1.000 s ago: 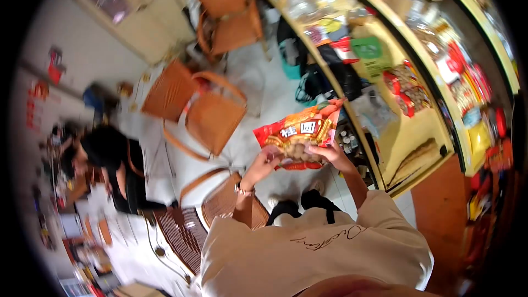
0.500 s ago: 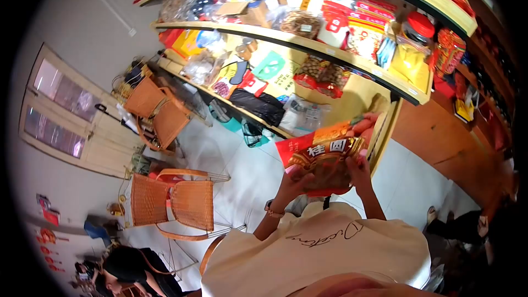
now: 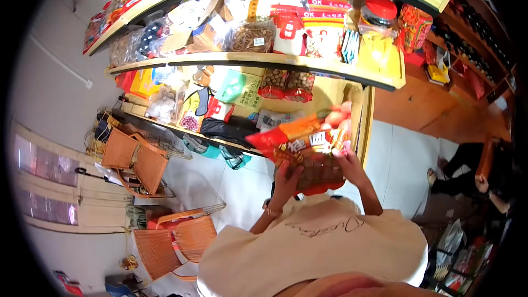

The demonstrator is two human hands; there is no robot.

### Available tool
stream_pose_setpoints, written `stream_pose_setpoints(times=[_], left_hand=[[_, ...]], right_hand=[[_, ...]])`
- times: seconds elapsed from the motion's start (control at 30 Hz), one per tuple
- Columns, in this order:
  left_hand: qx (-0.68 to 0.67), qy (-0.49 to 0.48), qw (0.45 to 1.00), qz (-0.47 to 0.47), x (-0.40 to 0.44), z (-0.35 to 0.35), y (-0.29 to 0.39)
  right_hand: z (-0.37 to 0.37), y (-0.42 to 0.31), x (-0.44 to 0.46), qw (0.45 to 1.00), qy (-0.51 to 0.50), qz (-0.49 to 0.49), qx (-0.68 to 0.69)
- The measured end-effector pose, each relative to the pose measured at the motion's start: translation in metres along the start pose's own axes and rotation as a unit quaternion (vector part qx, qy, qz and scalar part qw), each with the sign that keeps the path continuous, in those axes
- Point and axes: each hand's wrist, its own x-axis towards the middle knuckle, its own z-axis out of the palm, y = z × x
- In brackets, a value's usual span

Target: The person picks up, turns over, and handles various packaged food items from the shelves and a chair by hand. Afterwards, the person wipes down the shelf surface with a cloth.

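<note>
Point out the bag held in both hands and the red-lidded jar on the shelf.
Held bag [image 3: 309, 150]: head view, on its printed front.
Red-lidded jar [image 3: 380, 7]: head view, on its lid.

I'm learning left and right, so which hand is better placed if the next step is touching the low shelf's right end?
Probably the right hand: it holds the red bag on the side nearer that shelf end. The left hand is farther away, across the bag.
</note>
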Motion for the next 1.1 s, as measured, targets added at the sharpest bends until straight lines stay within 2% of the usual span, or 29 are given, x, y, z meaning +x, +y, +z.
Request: stream_pose_setpoints(times=[0.07,0.17,0.2,0.23,0.27,0.3,0.37,0.4,0.5,0.6,0.63,0.73,0.77,0.8,0.87,0.93,1.0,1.03,1.07,1.1], left_hand=[[-0.030,-0.010,0.999,0.028,0.022,-0.013,0.007],[-0.025,-0.042,0.998,0.045,0.051,-0.038,0.007],[-0.056,-0.036,0.997,0.045,0.059,-0.044,0.030],[-0.049,-0.030,0.997,0.055,0.069,-0.053,0.026],[-0.040,-0.024,0.997,0.066,0.079,-0.063,0.021],[-0.043,-0.020,0.995,0.088,0.088,-0.071,0.021],[-0.064,-0.003,0.997,0.051,0.100,-0.083,0.019],[-0.060,0.016,0.997,0.034,0.104,-0.087,0.016],[0.016,0.013,0.988,0.155,0.121,-0.099,0.016],[-0.074,-0.018,0.991,0.108,0.134,-0.101,0.010],[-0.078,-0.033,0.988,0.127,0.139,-0.103,0.013],[-0.128,-0.066,0.987,0.066,0.152,-0.111,0.020],[-0.118,-0.075,0.987,0.075,0.158,-0.114,0.019],[-0.103,-0.091,0.988,0.072,0.166,-0.119,0.019],[-0.075,-0.124,0.988,0.062,0.181,-0.127,0.020],[-0.156,-0.205,0.962,0.088,0.201,-0.127,0.012],[-0.191,-0.191,0.958,0.094,0.207,-0.124,0.020],[-0.191,-0.226,0.955,0.024,0.208,-0.129,0.031],[-0.192,-0.260,0.945,-0.041,0.210,-0.133,0.037],[-0.202,-0.251,0.946,-0.023,0.212,-0.132,0.037]], right_hand=[[0.014,-0.018,0.013,0.999,0.032,-0.020,0.018],[0.035,-0.023,0.028,0.996,0.085,0.020,0.026],[0.045,-0.032,0.033,0.994,0.104,0.036,0.018],[0.056,-0.053,0.036,0.993,0.087,0.067,0.040],[0.068,-0.057,0.043,0.991,0.104,0.055,0.058],[0.072,-0.048,0.053,0.996,0.075,-0.011,0.045],[0.080,-0.025,0.075,0.992,0.051,-0.112,-0.013],[0.084,-0.025,0.080,0.992,0.050,-0.115,-0.005],[0.095,-0.025,0.093,0.989,0.065,-0.130,0.024],[0.102,-0.035,0.099,0.979,0.093,-0.151,0.097],[0.101,-0.031,0.103,0.978,0.103,-0.143,0.108],[0.106,-0.032,0.109,0.977,0.144,-0.091,0.132],[0.106,-0.036,0.111,0.979,0.134,-0.071,0.136],[0.106,-0.035,0.116,0.979,0.126,-0.117,0.105],[0.101,-0.024,0.126,0.982,0.152,-0.075,0.080],[0.112,-0.045,0.129,0.966,0.204,-0.087,0.132],[0.109,-0.038,0.139,0.949,0.214,-0.117,0.198],[0.113,-0.051,0.138,0.939,0.240,-0.120,0.215],[0.109,-0.054,0.140,0.938,0.221,-0.114,0.243],[0.105,-0.054,0.142,0.935,0.224,-0.093,0.259]])
